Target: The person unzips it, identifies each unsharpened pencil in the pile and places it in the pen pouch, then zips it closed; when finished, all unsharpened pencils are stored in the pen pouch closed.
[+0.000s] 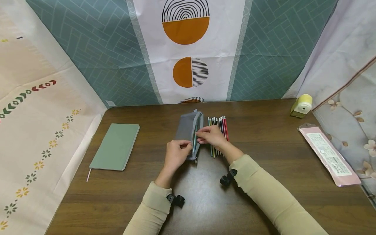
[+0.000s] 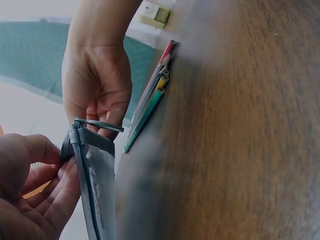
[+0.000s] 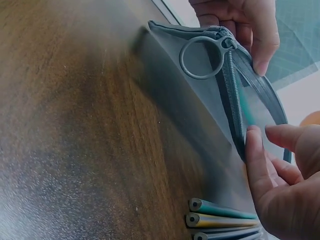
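Note:
A grey zip pencil case (image 1: 185,125) with its zip undone stands on the table in the head view. My left hand (image 1: 177,153) pinches the case's zipped edge near its front end. On the other side of the opening, my right hand (image 1: 212,136) holds the other edge between thumb and fingers. The ring-shaped zip pull (image 3: 202,57) hangs at the near end in the right wrist view. Something green (image 3: 246,105) shows inside the opening; its kind is not clear. A row of several pencils (image 1: 225,129) lies just right of the case, partly under my right hand.
A green notebook (image 1: 116,147) with a ribbon lies at the left. On the right are a pink packet (image 1: 329,155) with a white label and, behind it, a yellow-green object (image 1: 302,105) with a white round face. Patterned cloths hang around the table (image 1: 264,137).

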